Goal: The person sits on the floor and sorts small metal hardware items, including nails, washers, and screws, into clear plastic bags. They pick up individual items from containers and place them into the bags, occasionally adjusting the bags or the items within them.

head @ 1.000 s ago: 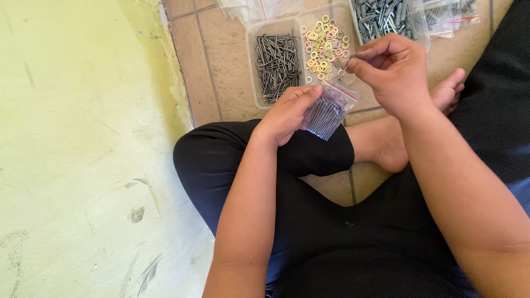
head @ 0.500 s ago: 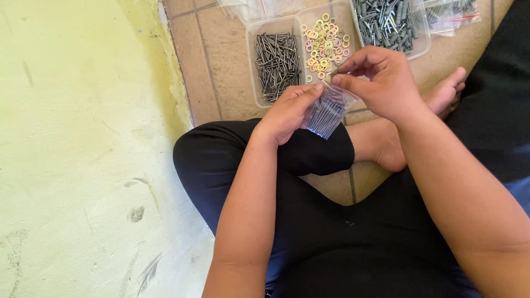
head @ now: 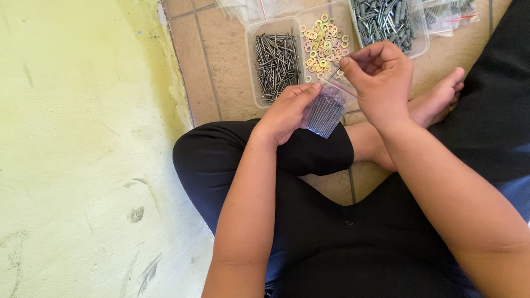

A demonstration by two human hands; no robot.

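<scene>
My left hand point(head: 287, 113) grips a small clear plastic bag point(head: 324, 113) filled with thin grey nails, held above my left knee. My right hand point(head: 381, 83) pinches the bag's open top edge, and its fingertips seem to hold a small piece that I cannot make out. Just beyond the hands, on the tiled floor, stand clear plastic trays: one with dark nails point(head: 275, 63), one with small coloured washers point(head: 326, 44), one with grey screws and plugs point(head: 386, 22).
A yellow-green painted wall point(head: 83, 149) fills the left side. I sit cross-legged in black trousers point(head: 309, 243), with a bare foot point(head: 436, 99) on the tan floor tiles point(head: 221, 60). More clear bags point(head: 450, 14) lie at the top right.
My right hand dipped down to the bag's mouth, then rose slightly, still at its top edge. My left hand and the bag stayed put.
</scene>
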